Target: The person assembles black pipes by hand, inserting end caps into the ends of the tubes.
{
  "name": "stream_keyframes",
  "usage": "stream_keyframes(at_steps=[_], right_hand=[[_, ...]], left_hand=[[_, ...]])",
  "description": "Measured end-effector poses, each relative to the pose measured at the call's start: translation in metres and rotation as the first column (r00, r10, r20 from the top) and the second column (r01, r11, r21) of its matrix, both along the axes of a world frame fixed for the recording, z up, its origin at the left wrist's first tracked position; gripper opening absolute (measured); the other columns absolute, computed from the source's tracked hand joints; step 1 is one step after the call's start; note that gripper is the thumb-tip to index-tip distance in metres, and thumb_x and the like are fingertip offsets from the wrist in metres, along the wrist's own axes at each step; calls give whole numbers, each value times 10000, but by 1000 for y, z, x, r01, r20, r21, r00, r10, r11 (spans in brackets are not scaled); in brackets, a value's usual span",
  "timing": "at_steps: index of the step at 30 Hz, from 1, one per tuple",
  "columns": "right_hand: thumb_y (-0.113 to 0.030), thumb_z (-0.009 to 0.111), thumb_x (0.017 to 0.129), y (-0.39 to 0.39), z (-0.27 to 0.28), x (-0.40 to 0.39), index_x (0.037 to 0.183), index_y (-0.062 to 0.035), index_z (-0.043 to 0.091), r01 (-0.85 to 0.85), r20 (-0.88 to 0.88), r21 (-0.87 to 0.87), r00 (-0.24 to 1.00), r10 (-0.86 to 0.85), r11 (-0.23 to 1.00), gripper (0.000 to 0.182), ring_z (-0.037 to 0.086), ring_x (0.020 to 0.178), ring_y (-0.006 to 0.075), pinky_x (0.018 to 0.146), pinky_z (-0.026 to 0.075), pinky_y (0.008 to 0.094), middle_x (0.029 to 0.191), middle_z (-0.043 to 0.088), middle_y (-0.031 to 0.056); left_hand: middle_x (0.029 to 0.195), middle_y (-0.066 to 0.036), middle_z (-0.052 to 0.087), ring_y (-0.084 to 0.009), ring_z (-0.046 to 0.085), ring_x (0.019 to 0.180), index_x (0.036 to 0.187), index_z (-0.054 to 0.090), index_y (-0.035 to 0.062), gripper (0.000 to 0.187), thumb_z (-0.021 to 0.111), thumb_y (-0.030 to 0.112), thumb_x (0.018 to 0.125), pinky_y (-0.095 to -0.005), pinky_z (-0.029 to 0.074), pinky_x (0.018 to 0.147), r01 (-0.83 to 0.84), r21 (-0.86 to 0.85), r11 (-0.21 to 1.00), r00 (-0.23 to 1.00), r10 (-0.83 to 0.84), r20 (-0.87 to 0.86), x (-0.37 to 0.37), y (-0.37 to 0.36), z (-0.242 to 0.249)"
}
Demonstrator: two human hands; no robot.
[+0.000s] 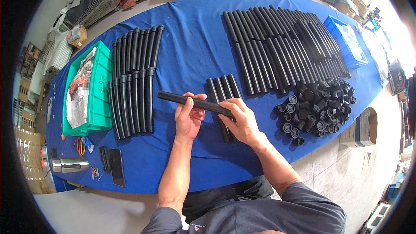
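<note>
Both hands hold one black tube (173,98) nearly level above the blue cloth. My left hand (189,115) pinches it near the middle, thumb on top. My right hand (241,121) wraps round its right end, so that end is hidden. Just behind, several more black tubes (224,87) lie side by side, partly covered by the right hand. Right of that hand sits a heap of black caps (312,108). Farther back lie rows of black tubes (264,47). On the left, two rows of black tubes with wider collars at their far ends (134,82) lie together.
A green crate (104,97) with newspaper stands at left, a blue crate (336,28) at back right. A steel flask (69,165), phone (117,167) and keys (95,172) lie front left. A cardboard box (360,130) stands on the floor at right.
</note>
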State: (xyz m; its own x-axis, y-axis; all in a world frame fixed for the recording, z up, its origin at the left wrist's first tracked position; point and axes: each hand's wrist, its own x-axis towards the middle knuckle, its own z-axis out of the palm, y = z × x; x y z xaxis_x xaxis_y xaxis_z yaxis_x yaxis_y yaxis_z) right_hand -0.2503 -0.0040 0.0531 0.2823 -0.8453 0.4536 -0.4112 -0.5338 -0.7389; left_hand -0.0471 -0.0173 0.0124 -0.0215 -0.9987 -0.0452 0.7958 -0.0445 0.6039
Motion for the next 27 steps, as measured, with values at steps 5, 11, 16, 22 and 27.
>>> stream_keyframes(at_steps=[5,11,16,22,27], right_hand=[[-57,809,812,2,11,-3,1146,-3,654,-20,8,305,1000,19,952,371,702,905,298,760,564,368,1038,675,155],[-106,793,840,-3,5,-5,1171,0,632,-48,37,38,998,47,998,383,679,951,365,821,555,427,1063,657,181],[-67,813,813,-2,3,-1,1139,-3,644,-18,-28,-17,999,18,1000,373,702,892,305,752,563,366,1036,679,157],[-153,824,837,-1,4,-1,1148,-10,676,0,66,129,998,-8,992,374,679,770,218,682,527,322,901,685,119],[-152,815,845,-1,1,-4,1142,-12,678,22,53,134,998,-29,991,357,666,753,212,661,515,327,902,684,114]], left_hand=[[1089,-178,728,-148,661,674,1171,617,116,161,602,216,1045,-250,519,546,21,-72,997,999,-23,-26,6,-1,-3],[1088,-184,728,-150,659,666,1156,635,109,150,597,204,1047,-251,520,544,15,-53,998,998,-18,-63,7,-3,-6],[1079,-169,730,-145,655,681,1156,635,113,148,603,202,1042,-256,520,557,18,-47,999,998,-21,-61,7,-2,-4],[1060,-147,728,-142,639,695,1157,626,122,155,619,214,1034,-262,501,572,-18,-44,999,1000,17,-12,7,-2,-6],[1062,-137,727,-155,630,696,1161,644,130,167,625,233,1031,-277,490,574,-2,-48,999,1000,3,14,5,-2,-7]])
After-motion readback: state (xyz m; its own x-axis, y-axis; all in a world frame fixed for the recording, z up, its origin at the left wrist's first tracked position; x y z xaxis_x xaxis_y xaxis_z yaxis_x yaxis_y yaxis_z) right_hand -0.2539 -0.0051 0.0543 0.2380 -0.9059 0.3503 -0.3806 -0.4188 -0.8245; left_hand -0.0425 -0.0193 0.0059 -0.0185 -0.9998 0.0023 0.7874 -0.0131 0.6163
